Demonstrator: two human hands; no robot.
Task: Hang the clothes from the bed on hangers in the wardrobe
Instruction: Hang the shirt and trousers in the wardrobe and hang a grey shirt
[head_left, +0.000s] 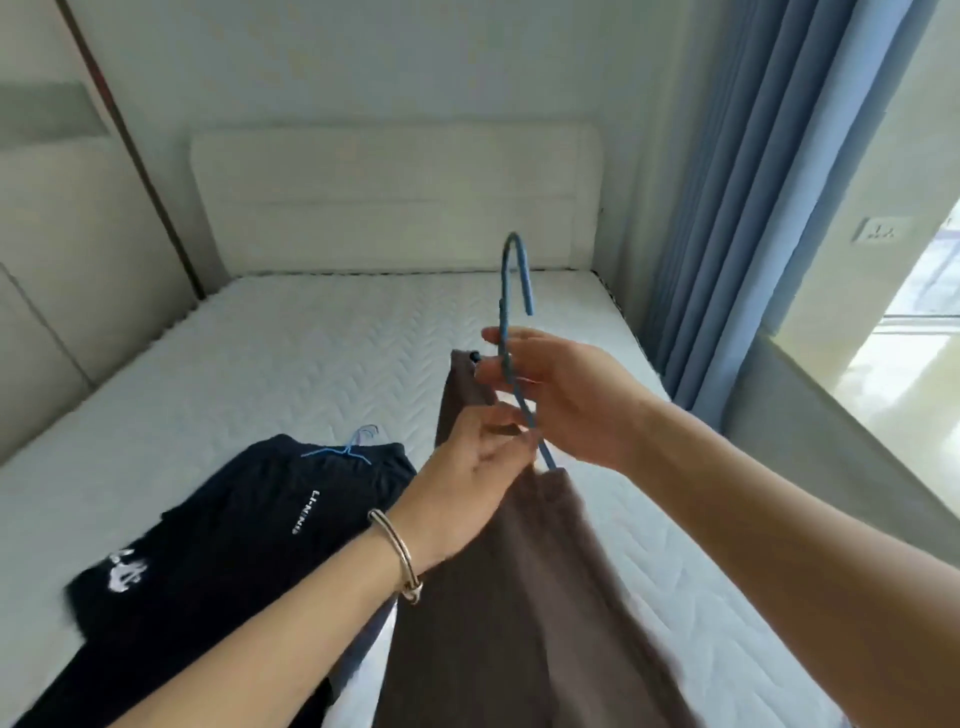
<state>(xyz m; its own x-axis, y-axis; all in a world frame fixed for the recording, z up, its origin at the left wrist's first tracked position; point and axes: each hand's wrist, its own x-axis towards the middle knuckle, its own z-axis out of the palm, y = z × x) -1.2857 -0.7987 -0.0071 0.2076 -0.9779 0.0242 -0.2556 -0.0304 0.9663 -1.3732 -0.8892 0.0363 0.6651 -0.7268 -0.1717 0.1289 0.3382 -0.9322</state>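
A brown garment (524, 597) hangs in front of me over the bed (291, 364), draped on a blue hanger (515, 291) whose hook points up. My right hand (566, 395) grips the hanger's neck just under the hook. My left hand (467, 488), with a metal bangle on the wrist, pinches the brown cloth at the hanger's shoulder. On the mattress to the left lies a black garment (218, 535) with white print, and a second blue hanger (345, 451) rests on its upper edge.
A white headboard (395, 202) stands at the far end of the bed. Blue curtains (748, 197) hang on the right beside a window ledge (852, 441). Pale wardrobe panels (57, 270) run along the left wall.
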